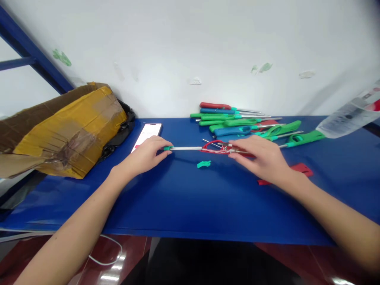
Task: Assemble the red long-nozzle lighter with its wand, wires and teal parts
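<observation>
My left hand point(146, 155) pinches the green-tipped end of a thin metal tube point(185, 148) that lies across the blue table point(190, 198). My right hand point(261, 156) grips the tube's other end, where red and white wires point(216, 147) loop around a red inner part. A small loose green plastic piece point(204, 164) lies on the table just in front of the tube, between my hands.
A pile of long-nosed lighters point(237, 120) with green, blue and red handles lies behind my right hand. A phone point(147, 133) lies by my left hand, a taped cardboard box point(59, 130) at left, red plastic pieces point(301, 169) and a clear bag point(350, 114) at right.
</observation>
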The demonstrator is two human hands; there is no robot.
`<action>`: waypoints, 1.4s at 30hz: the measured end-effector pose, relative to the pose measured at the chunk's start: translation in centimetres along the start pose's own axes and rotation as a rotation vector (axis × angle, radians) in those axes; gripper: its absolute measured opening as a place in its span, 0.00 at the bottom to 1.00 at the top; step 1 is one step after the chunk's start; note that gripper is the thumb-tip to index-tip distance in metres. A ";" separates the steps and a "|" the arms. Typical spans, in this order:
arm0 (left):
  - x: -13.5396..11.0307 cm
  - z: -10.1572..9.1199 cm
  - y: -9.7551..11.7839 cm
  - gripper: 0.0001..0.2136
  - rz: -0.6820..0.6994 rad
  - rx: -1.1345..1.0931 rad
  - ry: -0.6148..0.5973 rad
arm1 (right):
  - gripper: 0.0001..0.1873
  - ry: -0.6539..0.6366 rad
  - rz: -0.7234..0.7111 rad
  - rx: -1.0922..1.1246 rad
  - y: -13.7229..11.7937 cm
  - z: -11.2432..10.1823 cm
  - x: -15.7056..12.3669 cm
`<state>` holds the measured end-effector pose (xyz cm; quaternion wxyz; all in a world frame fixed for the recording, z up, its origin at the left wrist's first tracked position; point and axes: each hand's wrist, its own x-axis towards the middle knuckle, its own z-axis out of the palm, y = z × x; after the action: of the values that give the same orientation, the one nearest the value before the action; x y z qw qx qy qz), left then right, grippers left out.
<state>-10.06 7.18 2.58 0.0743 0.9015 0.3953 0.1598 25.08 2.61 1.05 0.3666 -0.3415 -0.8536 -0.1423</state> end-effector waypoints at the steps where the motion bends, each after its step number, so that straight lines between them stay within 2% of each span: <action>1: 0.0 -0.1 0.1 0.14 -0.015 -0.014 0.000 | 0.11 -0.007 0.029 0.015 0.1 0.0 0.0; 8: 0.0 -1.0 1.0 0.16 -0.117 -0.204 0.014 | 0.10 -0.109 0.267 0.182 1.2 -0.7 -0.1; 12: 0.2 -1.7 1.4 0.17 -0.149 -0.316 -0.037 | 0.11 -0.180 0.452 0.325 1.6 -1.3 -0.3; 15: 0.4 -1.8 1.5 0.18 -0.144 -0.361 -0.062 | 0.12 -0.197 0.516 0.372 1.7 -1.4 -0.2; 18: 0.4 -1.7 1.4 0.19 -0.137 -0.381 -0.074 | 0.11 -0.182 0.504 0.391 1.7 -1.4 -0.2; 25: 0.2 -1.4 1.0 0.14 -0.148 -0.452 -0.063 | 0.10 -0.148 0.469 0.419 1.6 -1.3 -0.2; 32: 0.2 -1.6 1.0 0.14 -0.141 -0.469 -0.093 | 0.09 -0.099 0.412 0.363 1.3 -1.6 -0.1; 36: 0.2 -1.7 1.1 0.15 -0.112 -0.405 -0.096 | 0.08 -0.071 0.334 0.307 1.1 -1.7 0.0; 42: 0.3 -1.5 1.2 0.15 -0.061 -0.339 -0.071 | 0.08 -0.031 0.139 0.208 0.4 -2.1 0.6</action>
<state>-9.58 6.56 4.34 0.2439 0.8688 0.3870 0.1897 26.17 2.09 2.91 0.3958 -0.3619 -0.8437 -0.0218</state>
